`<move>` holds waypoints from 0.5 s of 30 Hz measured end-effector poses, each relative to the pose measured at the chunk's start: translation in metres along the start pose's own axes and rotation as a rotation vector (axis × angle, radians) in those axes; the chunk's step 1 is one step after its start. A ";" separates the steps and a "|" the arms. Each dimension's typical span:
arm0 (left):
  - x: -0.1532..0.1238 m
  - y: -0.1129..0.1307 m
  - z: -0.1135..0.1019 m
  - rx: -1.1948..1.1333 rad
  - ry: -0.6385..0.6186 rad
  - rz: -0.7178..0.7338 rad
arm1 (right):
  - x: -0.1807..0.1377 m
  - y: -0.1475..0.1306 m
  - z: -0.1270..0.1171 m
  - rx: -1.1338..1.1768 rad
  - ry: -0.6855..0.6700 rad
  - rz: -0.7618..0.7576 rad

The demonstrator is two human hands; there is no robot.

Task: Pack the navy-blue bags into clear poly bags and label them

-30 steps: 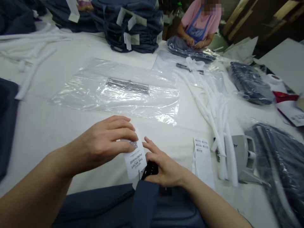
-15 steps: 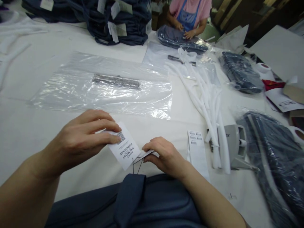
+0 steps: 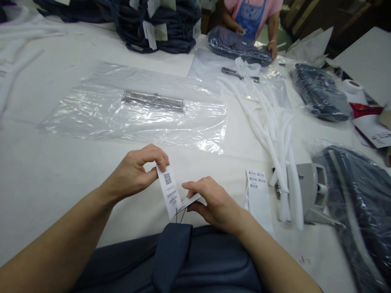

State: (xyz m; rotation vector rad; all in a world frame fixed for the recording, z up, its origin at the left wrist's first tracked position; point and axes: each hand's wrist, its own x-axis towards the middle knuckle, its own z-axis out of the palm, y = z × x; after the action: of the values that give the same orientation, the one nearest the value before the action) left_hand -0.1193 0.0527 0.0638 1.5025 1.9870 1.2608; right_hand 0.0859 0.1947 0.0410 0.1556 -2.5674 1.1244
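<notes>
The left hand (image 3: 134,175) is pinching a white hang tag (image 3: 169,191), its print too small to read; the right hand (image 3: 214,201) is gripping a second tag (image 3: 190,201), mostly hidden, above the white table (image 3: 45,171).

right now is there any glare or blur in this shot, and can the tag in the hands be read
Head view: glare streaks the clear plastic bag; the far edges bend and soften. The left hand pinches the white tag, whose QR code shows, but its print is too small to read. The right hand looks sharp.
</notes>
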 end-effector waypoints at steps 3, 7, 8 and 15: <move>0.001 -0.009 -0.005 -0.147 -0.068 -0.135 | 0.000 0.002 0.001 0.006 0.082 -0.028; -0.002 -0.023 -0.009 -0.558 -0.439 -0.553 | 0.001 0.002 -0.001 -0.057 0.144 -0.045; -0.003 -0.026 -0.010 -0.679 -0.505 -0.587 | 0.001 0.003 -0.001 -0.072 0.147 -0.042; -0.006 -0.007 -0.016 -0.218 -0.854 -0.346 | 0.000 0.007 -0.002 -0.167 0.225 -0.142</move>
State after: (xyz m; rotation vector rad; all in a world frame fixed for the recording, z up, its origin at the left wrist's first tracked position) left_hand -0.1323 0.0399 0.0650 1.2179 1.3921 0.5220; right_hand 0.0846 0.2015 0.0376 0.1586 -2.3938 0.8227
